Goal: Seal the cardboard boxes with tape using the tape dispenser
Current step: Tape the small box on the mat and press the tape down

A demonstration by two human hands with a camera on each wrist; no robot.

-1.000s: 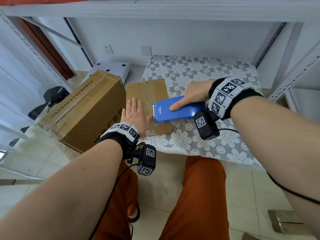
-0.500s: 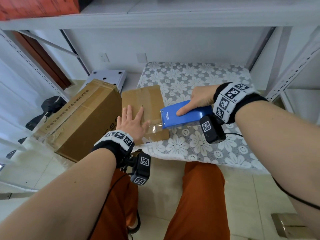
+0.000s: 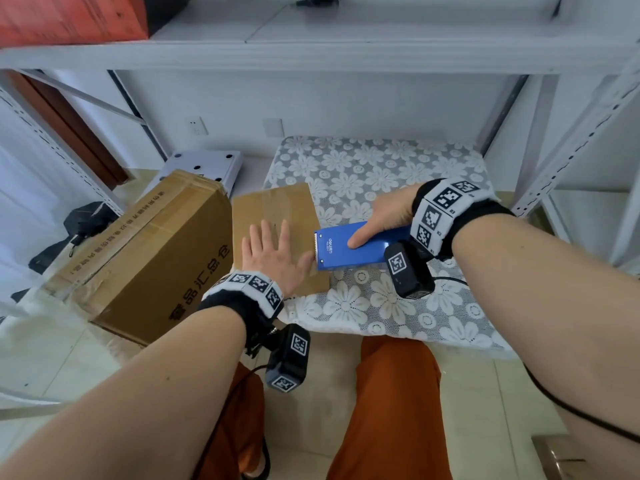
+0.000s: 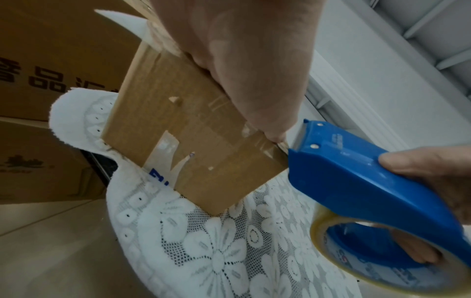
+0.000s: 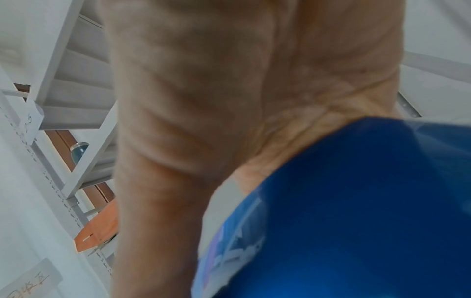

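Blue plastic marks our tape dispenser (image 3: 349, 244), and half a second back its toothed front edge sat a little clear of our left thumb with a strip of clear tape stretched between; now that edge is against the right rim of the small cardboard box (image 3: 277, 216), just beside the thumb. Our left hand (image 3: 273, 258) has stayed flat on the box top, fingers straight and spread, pressing down. Our right hand (image 3: 384, 216) keeps its grip on the dispenser, forefinger laid along its top and, in the left wrist view, fingers hooked through the core of the clear tape roll (image 4: 362, 252).

We see the small box lying flat at the near left corner of the lace-covered table (image 3: 381, 306), its brown top crossed by glossy tape, its near side scuffed, with a torn flap of old tape.

Just left of it, touching or nearly so, stands a large cardboard carton (image 3: 145, 258) on the floor, tilted, printed with dark characters. Behind that lies a white panel (image 3: 207, 164). Grey metal shelving (image 3: 311, 53) spans overhead, a red box (image 3: 69, 19) on its left end. Our right wrist view is mostly blurred palm and blue plastic.
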